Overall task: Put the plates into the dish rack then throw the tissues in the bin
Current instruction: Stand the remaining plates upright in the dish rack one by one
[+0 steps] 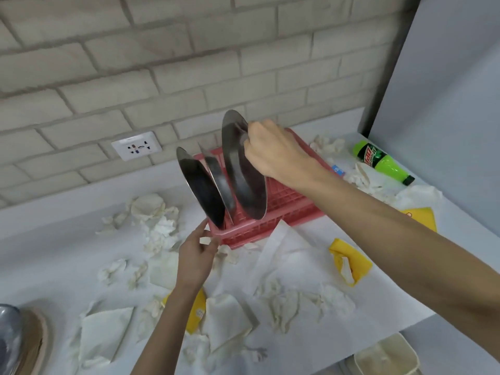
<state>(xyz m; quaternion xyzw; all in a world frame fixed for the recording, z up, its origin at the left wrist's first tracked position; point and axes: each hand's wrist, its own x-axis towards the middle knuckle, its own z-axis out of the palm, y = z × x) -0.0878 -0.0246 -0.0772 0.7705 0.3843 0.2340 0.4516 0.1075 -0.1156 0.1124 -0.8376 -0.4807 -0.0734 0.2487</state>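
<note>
Bare left hand (196, 257) and right hand (273, 154), bare forearms (378, 220).

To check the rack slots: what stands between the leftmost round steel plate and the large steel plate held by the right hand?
A third steel plate, standing tilted in the pink plastic dish rack; the head view shows it.

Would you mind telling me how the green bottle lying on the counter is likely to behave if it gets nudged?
The green bottle lies on its side, so it would probably roll if pushed sideways. It looks like plastic, likely light and unbreakable. Crumpled tissues beside it might stop it.
</note>
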